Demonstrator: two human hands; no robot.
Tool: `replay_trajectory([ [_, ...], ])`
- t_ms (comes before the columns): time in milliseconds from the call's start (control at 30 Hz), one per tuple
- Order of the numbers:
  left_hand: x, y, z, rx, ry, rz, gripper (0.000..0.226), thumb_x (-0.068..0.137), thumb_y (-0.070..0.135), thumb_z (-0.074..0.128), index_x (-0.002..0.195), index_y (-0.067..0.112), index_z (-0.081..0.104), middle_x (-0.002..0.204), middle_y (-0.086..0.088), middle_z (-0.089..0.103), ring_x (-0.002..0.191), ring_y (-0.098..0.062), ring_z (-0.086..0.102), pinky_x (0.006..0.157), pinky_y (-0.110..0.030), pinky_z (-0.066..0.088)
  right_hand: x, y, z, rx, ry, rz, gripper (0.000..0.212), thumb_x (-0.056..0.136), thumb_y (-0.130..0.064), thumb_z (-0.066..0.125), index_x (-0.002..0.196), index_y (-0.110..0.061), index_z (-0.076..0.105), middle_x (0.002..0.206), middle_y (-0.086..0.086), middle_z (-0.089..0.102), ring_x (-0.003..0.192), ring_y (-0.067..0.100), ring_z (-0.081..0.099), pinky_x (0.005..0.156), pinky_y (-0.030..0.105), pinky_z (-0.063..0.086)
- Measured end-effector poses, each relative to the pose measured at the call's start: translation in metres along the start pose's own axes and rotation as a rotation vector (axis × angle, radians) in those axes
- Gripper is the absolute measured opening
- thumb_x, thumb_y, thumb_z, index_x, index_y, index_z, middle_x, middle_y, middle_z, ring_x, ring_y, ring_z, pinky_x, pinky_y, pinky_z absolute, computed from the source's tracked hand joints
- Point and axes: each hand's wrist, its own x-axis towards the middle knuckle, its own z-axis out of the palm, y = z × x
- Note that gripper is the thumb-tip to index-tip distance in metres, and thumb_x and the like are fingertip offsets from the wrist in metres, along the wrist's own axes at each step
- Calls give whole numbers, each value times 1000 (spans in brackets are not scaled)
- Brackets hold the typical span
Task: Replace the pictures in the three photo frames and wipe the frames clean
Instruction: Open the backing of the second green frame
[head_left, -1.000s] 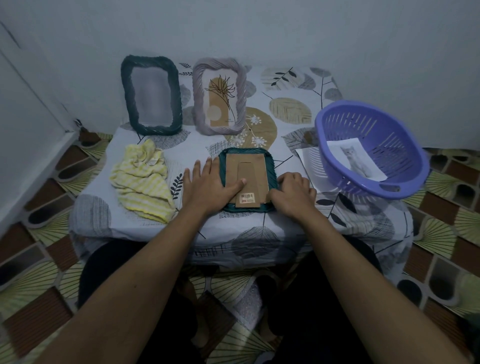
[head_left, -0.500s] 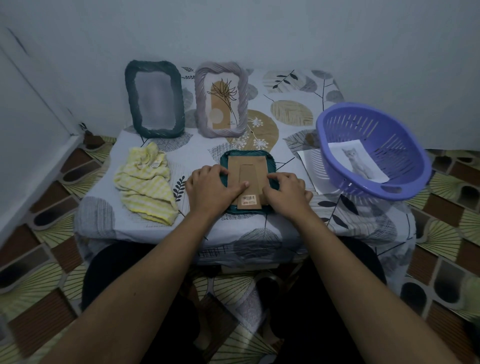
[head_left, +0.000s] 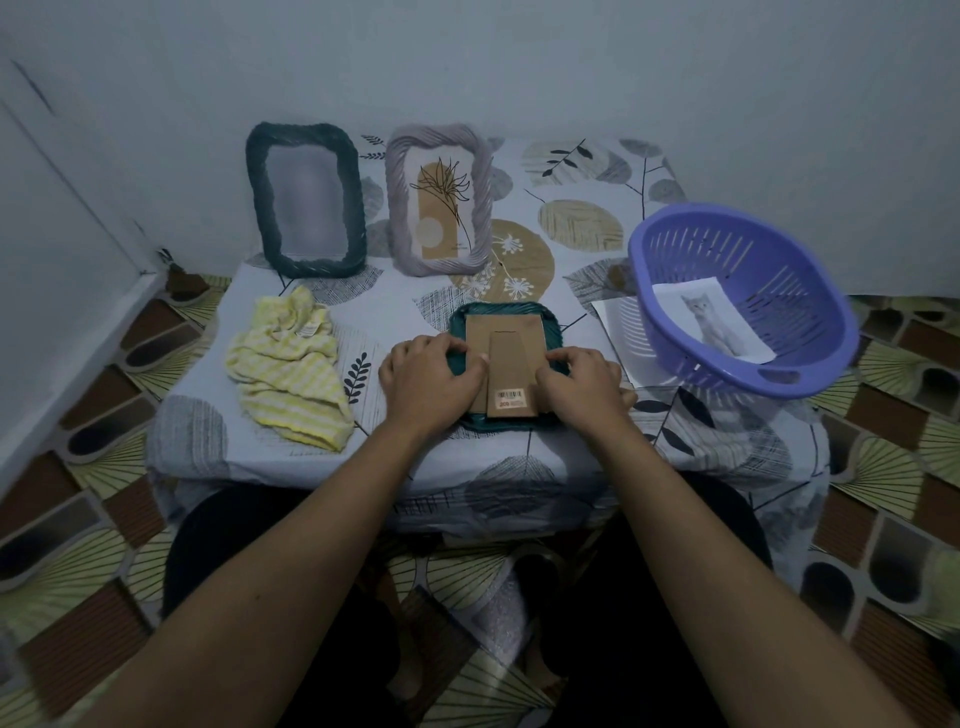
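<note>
Teal frame (head_left: 496, 423) face-down at table (head_left: 395, 312) front edge, brown backing (head_left: 506, 332) and stand (head_left: 511, 374) up. Left hand (head_left: 431, 379) curled over left rim, thumb on backing; right hand (head_left: 582, 384) curled likewise on right side, fingertips on backing. Step judged: freeing backing to swap picture. Next move calls for releasing clips (hidden) and lifting backing; cat print (head_left: 711, 317) waits in basket (head_left: 810, 358), cloth (head_left: 288, 374) lies left. Writing: barcode sticker (head_left: 511, 399) on stand, print too small to read.

Pale walls (head_left: 519, 62), patterned floor (head_left: 78, 597)
</note>
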Motion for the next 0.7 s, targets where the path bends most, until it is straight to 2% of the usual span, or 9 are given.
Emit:
replay_trajectory([
  [400, -2, -3, -5, -51, -33, -3, 30, 95, 50, 52, 115, 32, 66, 129, 2, 60, 129, -25, 39, 106, -41, 24, 3, -5, 8, 116, 44, 83, 38, 89, -37, 51, 123, -27, 64, 136, 0, 53, 131, 24, 33, 98, 43, 22],
  [567, -1, -3, -4, -38, -37, -1, 31, 95, 51, 51, 116, 33, 66, 131, 3, 60, 129, -25, 39, 107, -41, 24, 2, -6, 6, 179, 48, 94, 30, 89, -34, 52, 113, -28, 68, 131, 0, 56, 129, 24, 34, 89, 42, 19],
  [700, -2, -3, -3, -41, -27, -1, 30, 95, 50, 51, 115, 33, 66, 131, 3, 60, 130, -25, 38, 106, -41, 24, 2, -11, 2, 229, 101, 104, 18, 89, -31, 53, 101, -31, 66, 131, -2, 56, 130, 24, 35, 98, 43, 24],
])
